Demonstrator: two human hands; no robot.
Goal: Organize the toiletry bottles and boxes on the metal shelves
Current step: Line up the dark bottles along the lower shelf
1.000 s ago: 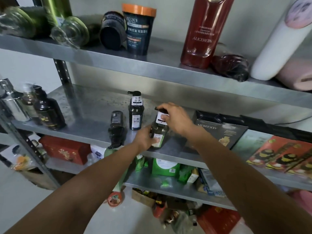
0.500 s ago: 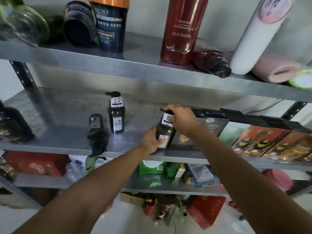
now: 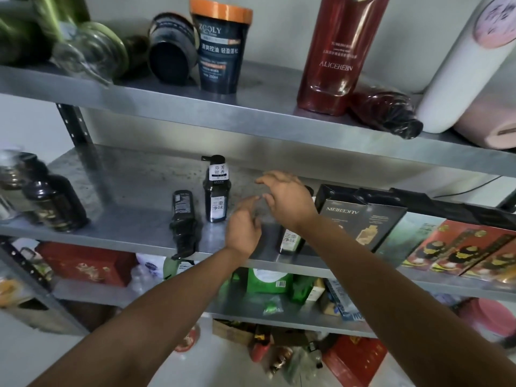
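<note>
On the middle metal shelf a small dark pump bottle stands upright. A second dark bottle lies on its side just left of it, its pump over the front edge. A third small dark bottle stands beside the black box, mostly hidden behind my right wrist. My right hand hovers above that bottle with fingers spread and holds nothing. My left hand is just left of it, fingers loose, touching nothing.
Red boxes lie flat on the shelf's right. Dark round bottles stand at the left end. The top shelf holds a tall red bottle, a dark orange-lidded tub, fallen jars and white and pink rolls. Lower shelves hold green packets and red boxes.
Both hands have let go of the small dark bottle, which now stands next to the black box. My right hand has lifted off it, and the left has drawn back.
</note>
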